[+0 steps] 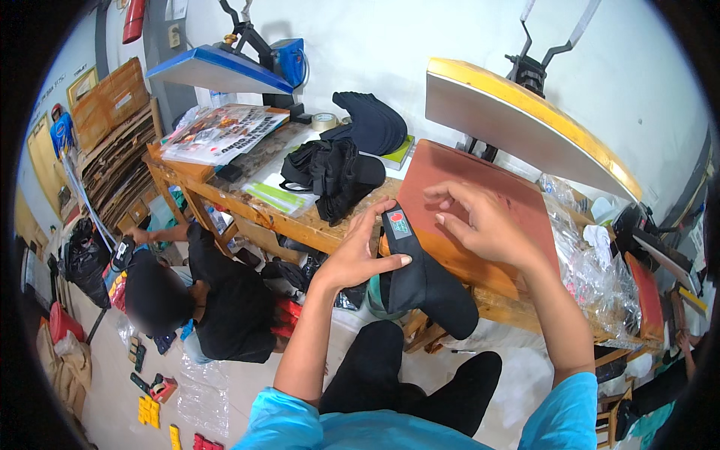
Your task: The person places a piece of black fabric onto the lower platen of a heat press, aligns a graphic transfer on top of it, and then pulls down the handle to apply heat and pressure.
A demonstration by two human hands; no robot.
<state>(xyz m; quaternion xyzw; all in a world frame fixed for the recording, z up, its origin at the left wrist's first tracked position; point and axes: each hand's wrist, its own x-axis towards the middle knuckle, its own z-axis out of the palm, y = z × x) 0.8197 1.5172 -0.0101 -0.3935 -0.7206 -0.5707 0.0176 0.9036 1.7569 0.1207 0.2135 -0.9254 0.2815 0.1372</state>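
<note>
My left hand [360,247] grips a black sun visor [430,289] by its band, with the thumb on the outer face. A small grey patch [399,225] with a red and green print lies on the band, and the brim points down towards my knees. My right hand [478,219] hovers over the reddish-brown lower pad [484,191] of a heat press, fingers half bent and apart, holding nothing. Above that pad the yellow-edged upper plate [529,124] of the press is raised. Left of it, a heap of black visors or caps [337,174] rests on the wooden table.
Behind the heap stands a stack of dark brims [371,121]. A blue heat press [225,70] is raised over printed sheets [225,135]. Crumpled clear plastic [590,275] lies at the right. A person in black [225,298] sits low at the left, near tools [160,388] on the floor.
</note>
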